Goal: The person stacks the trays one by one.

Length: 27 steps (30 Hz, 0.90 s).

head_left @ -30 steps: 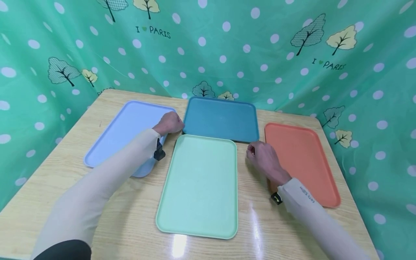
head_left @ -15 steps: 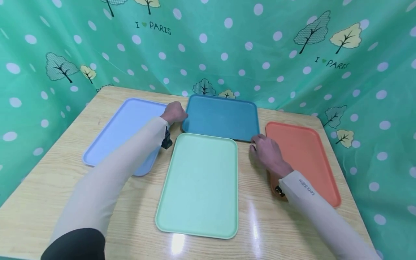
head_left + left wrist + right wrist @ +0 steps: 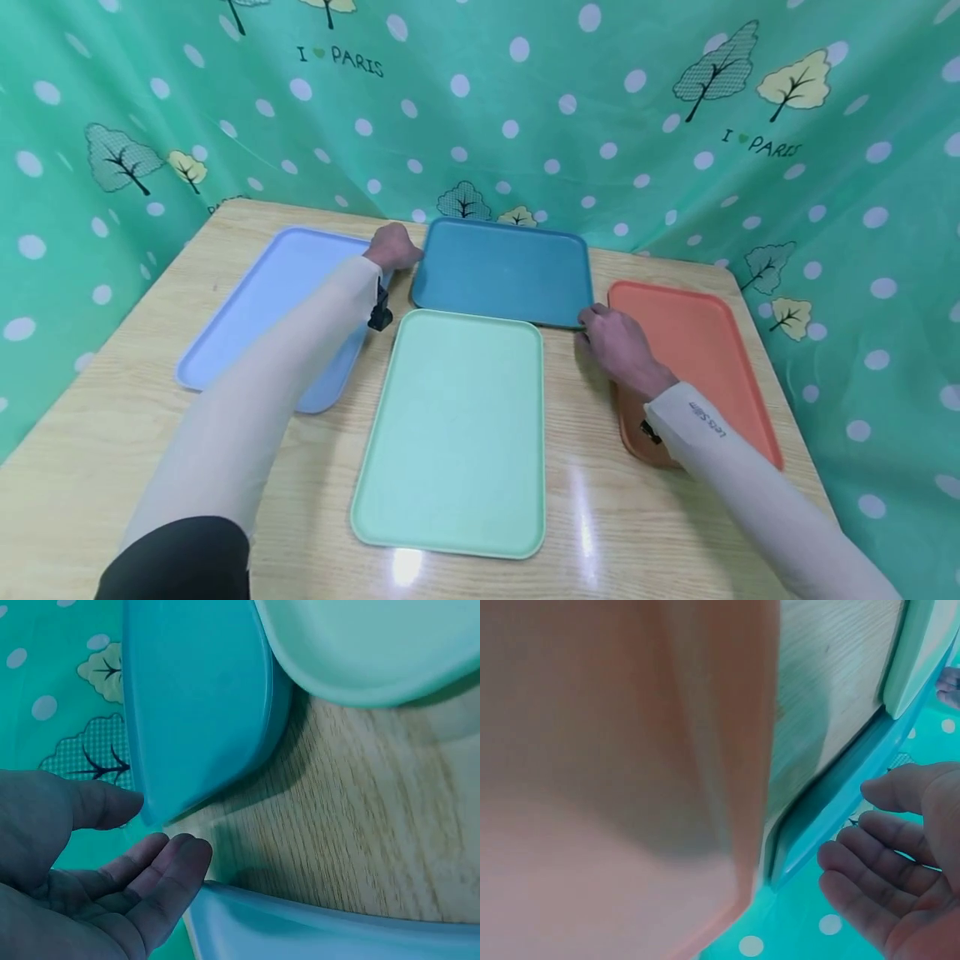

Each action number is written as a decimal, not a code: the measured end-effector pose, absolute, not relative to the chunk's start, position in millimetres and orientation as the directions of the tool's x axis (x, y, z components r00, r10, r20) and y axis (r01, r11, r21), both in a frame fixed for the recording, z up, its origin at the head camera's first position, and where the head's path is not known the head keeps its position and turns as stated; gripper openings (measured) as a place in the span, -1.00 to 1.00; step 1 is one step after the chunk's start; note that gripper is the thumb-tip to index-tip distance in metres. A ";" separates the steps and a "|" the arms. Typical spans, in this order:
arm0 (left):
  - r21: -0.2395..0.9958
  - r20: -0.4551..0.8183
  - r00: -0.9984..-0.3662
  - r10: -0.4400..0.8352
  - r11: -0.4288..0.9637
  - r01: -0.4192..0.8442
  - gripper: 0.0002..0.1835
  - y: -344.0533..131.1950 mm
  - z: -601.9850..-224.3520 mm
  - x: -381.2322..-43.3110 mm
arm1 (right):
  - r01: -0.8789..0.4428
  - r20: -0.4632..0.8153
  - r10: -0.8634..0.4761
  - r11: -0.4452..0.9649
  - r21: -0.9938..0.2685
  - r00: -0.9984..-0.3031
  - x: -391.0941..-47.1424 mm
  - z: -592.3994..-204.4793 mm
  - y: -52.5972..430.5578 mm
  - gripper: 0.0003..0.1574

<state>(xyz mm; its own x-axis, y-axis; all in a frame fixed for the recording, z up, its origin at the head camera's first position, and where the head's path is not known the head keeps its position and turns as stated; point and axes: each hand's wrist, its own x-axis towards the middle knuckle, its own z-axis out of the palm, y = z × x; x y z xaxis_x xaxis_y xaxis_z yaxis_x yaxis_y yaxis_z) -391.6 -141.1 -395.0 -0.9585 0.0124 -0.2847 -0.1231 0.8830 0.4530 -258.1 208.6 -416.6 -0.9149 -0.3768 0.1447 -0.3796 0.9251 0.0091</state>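
In the head view, the blue tray (image 3: 502,271) lies at upper centre, just above the green tray (image 3: 453,433). The left hand (image 3: 393,247) is by its left side, the right hand (image 3: 621,348) at its lower right corner; both are unclenched, thumbs apart from fingers, contact unclear. The lavender tray (image 3: 277,287) lies left, the red tray (image 3: 686,358) right.

You have one light blue tray (image 3: 281,279), one dark blue tray (image 3: 502,271), one green tray (image 3: 453,433) and one orange tray (image 3: 686,358), four altogether. You have one left hand (image 3: 393,247), one right hand (image 3: 621,348), two white sleeves (image 3: 277,360), one table (image 3: 315,500) and one curtain (image 3: 510,100).
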 end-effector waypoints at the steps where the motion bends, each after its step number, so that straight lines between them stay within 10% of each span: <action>1: 0.453 -0.284 -0.959 0.011 0.883 -0.124 -0.62 -140.6 -396.0 -393.7 | -0.387 0.147 -0.385 0.922 0.012 -0.911 -259.1 -417.0 209.7 -0.75; 27: 0.512 -0.304 -0.952 -0.030 0.838 -0.189 -0.73 -129.2 -409.2 -430.7 | -0.465 0.022 -0.471 0.876 0.124 -0.882 -275.0 -426.9 225.2 -0.78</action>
